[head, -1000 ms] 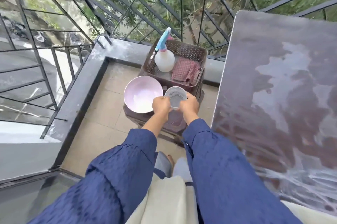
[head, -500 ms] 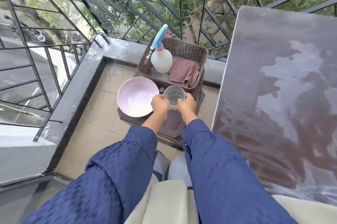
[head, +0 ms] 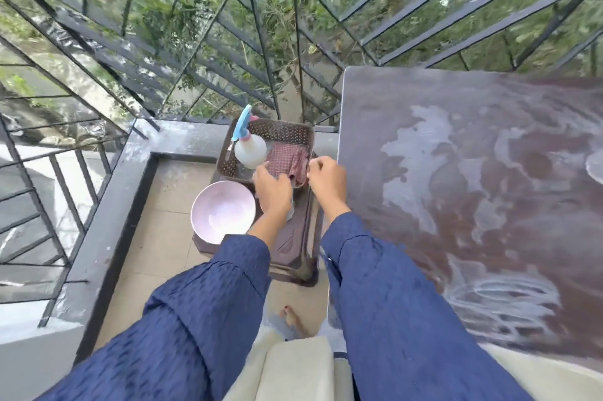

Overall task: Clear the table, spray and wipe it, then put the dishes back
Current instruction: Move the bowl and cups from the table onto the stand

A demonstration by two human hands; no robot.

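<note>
Two hands, clasping the clear glass tumbler a second ago, now reach far to the brown perforated plastic basket (head: 280,134). Tumbler hidden, probably beneath the left hand (head: 272,191). The right hand (head: 326,183) curls beside the red checked cloth (head: 288,160). Neither grip can be told. Wiping probably next.

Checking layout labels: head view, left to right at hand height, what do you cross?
bowl → left hand → right hand → table
</note>
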